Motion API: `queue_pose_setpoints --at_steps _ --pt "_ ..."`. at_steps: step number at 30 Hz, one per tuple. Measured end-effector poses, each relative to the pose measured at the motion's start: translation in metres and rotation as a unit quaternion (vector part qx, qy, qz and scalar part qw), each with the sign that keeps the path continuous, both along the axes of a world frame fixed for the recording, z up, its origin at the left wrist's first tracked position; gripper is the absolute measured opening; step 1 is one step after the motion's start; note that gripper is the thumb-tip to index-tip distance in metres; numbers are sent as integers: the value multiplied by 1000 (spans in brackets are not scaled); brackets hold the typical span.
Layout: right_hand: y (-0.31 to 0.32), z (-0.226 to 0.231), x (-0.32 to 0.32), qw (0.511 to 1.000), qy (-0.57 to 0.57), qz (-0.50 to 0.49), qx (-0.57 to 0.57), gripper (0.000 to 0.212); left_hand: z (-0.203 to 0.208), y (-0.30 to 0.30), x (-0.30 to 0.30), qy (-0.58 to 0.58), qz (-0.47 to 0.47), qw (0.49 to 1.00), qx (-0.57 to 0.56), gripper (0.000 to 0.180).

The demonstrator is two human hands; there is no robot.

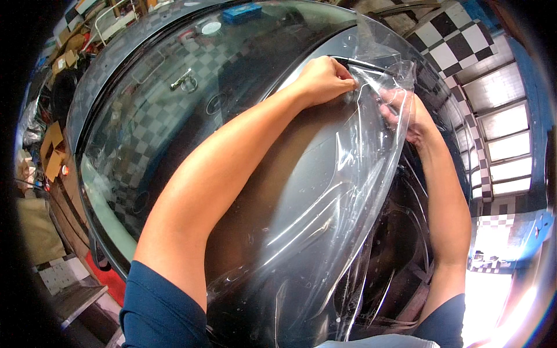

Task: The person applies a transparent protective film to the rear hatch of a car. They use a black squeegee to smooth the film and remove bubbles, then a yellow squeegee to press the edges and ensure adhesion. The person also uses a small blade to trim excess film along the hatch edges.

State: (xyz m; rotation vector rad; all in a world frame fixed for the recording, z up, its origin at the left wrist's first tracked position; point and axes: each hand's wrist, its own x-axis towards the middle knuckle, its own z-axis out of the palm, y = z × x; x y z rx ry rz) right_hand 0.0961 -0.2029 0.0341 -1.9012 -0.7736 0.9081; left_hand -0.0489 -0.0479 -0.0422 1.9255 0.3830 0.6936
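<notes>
A large sheet of clear plastic film [313, 232] drapes in folds over a glossy dark car body panel [243, 220]. My left hand [328, 80] is closed, thumb and fingers pinching the film's edge near its far end. To the right, my right hand [406, 113] shows through the film, its fingers curled around a gathered part of it. Between and just beyond the hands runs a thin black strip [365, 64]; whether either hand touches it I cannot tell. The film's far end [377, 37] stands up loosely, creased and shiny.
Car glass [174, 116] spreads to the left, reflecting checkered tiles. A blue box [242, 13] and a round white thing [211, 28] show at its far side. Cardboard pieces [53, 149] and clutter lie at the far left. Bright windows [506, 142] and a blue wall stand at right.
</notes>
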Motion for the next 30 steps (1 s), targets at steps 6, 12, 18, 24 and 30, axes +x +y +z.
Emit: queue_pose_setpoints --at_steps 6,12,18,24,30 --pt "0 8 -9 1000 2 26 -16 21 11 -4 -6 21 -8 999 -27 51" --pt "4 8 -11 1000 1 15 -7 21 3 0 0 -13 -21 1000 6 43" --pt "8 2 -7 1000 -13 8 -25 20 0 1 -1 -31 -47 998 -13 29" --pt "7 8 -13 998 -32 28 -48 27 2 2 -3 -51 -75 996 -23 26" --pt "8 13 -16 999 31 -4 -8 26 -3 5 -1 -92 -100 990 -41 23"
